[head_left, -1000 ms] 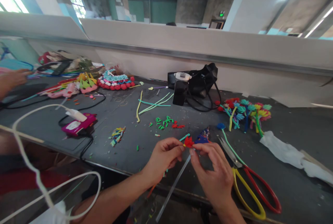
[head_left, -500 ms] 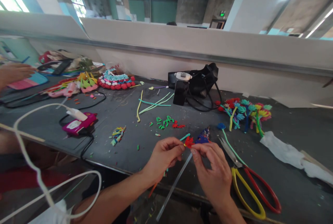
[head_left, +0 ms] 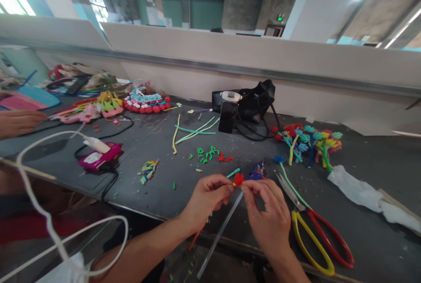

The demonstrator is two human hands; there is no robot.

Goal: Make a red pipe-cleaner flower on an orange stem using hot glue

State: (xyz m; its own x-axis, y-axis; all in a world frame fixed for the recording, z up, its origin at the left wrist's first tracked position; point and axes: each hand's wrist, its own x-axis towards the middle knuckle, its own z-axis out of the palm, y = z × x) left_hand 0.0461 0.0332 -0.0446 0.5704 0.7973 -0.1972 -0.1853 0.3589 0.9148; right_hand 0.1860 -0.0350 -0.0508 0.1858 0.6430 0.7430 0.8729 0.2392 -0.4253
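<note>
Over the table's front edge, my left hand (head_left: 210,195) pinches a small red pipe-cleaner flower (head_left: 238,179) by its yellowish end. My right hand (head_left: 269,213) has thumb and forefinger closed at the flower's other side, on its red tufts. A clear, thin stick (head_left: 220,235) slants down from under my right fingers; whether they hold it is unclear. Behind the right fingers lies a dark blue patterned piece (head_left: 256,171), partly covered. A turquoise pipe-cleaner piece (head_left: 233,173) shows just beyond the left fingertips. Scissors (head_left: 301,213) with one yellow and one red handle lie right of my right hand.
Green cut pieces (head_left: 207,155) and red ones (head_left: 225,158) lie ahead. Finished flowers (head_left: 307,140) and a blue flower (head_left: 279,159) are rightward. A black bag (head_left: 258,105) and phone (head_left: 228,117) stand behind. Leftward are a magenta power block (head_left: 100,156), cables, and another person's hand (head_left: 21,123).
My hands stay nearly in place at the red flower, which looks slightly turned. At the far left, the other person's hand has come lower and nearer, away from the pink-and-blue piece.
</note>
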